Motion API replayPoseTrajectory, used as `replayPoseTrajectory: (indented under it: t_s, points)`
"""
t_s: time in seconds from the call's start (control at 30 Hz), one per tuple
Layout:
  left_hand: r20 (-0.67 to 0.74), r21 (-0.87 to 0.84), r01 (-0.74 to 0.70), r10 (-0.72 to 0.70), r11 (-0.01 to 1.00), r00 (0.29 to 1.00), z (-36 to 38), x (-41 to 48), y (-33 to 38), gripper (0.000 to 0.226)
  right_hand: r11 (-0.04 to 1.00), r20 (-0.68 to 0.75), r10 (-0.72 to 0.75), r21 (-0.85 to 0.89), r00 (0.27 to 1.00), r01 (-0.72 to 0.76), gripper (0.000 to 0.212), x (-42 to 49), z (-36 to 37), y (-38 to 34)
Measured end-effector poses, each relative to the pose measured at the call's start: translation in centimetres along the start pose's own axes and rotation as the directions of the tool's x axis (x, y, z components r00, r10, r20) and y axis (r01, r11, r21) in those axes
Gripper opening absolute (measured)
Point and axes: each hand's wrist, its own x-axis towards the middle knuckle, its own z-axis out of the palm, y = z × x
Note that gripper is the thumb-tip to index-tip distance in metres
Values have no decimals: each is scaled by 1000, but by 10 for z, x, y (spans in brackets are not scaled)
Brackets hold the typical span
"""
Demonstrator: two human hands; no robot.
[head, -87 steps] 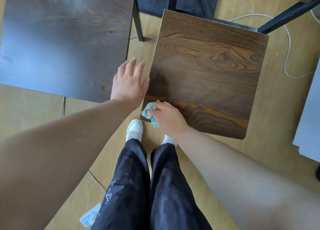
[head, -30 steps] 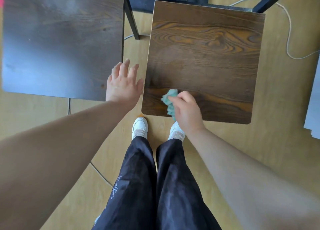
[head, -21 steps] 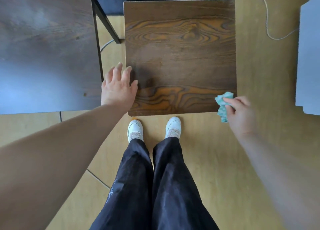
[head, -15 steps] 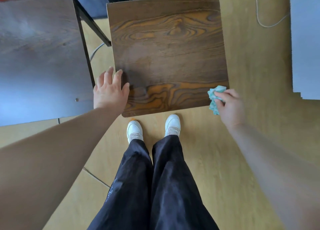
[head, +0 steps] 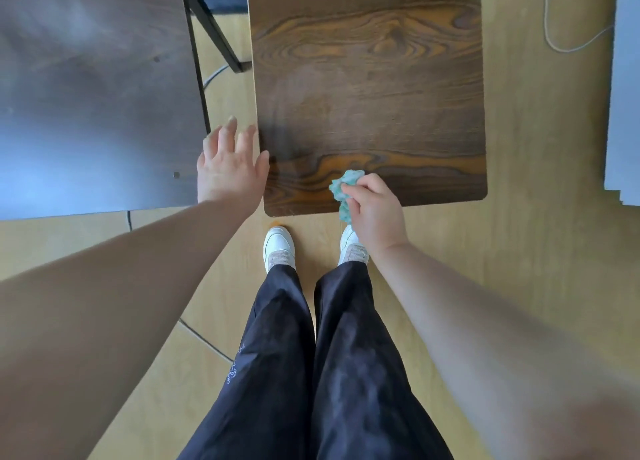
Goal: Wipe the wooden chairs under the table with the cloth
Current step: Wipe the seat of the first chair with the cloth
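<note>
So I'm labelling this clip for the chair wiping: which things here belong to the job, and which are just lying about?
In the job:
brown wood-grain square chair seat
crumpled teal cloth, gripped by the right hand at its near edge
left hand, open beside it
darker wooden seat, left

Lying about:
thin white cable, top right
pale grey board, right edge

Bright, soft daylight fills the scene. A pale blue glare washes the dark seat (head: pixel 86 113) on the left, hiding its grain. The brown chair seat (head: pixel 367 88) and the cloth (head: pixel 346 185) in the right hand (head: pixel 375 217) are sharp. A faint shadow lies on that seat just right of the left hand (head: pixel 230 172), whose fingertips (head: pixel 231 121) are blurred. Both forearms (head: pixel 104 286) stretch and soften toward the near corners.
</note>
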Motion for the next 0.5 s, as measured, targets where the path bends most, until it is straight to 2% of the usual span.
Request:
replayPoseTrajectory:
  t_s: [0.17, 0.3, 0.37, 0.43, 0.5]
  points:
    - [-22, -41, 34, -35, 999, 999, -4, -7, -16, 51, 998, 117, -59, 5, 991, 59, 23, 11, 31, -47]
    - [-42, -52, 63, -65, 997, 997, -8, -10, -27, 52, 970, 226, -200, -94, 954, 225, 24, 19, 63, -71]
    - [-50, -70, 69, -73, 995, 996, -10, -9, -32, 52, 932, 250, -232, -219, 940, 289, 16, 21, 72, -83]
    - [-61, -86, 67, -72, 994, 996, -11, -9, -39, 52, 933, 287, -232, -204, 929, 296, 12, 21, 78, -98]
    - [-74, -98, 64, -72, 993, 995, -14, -11, -45, 52, 920, 382, -282, -154, 880, 362, 18, 17, 85, -112]
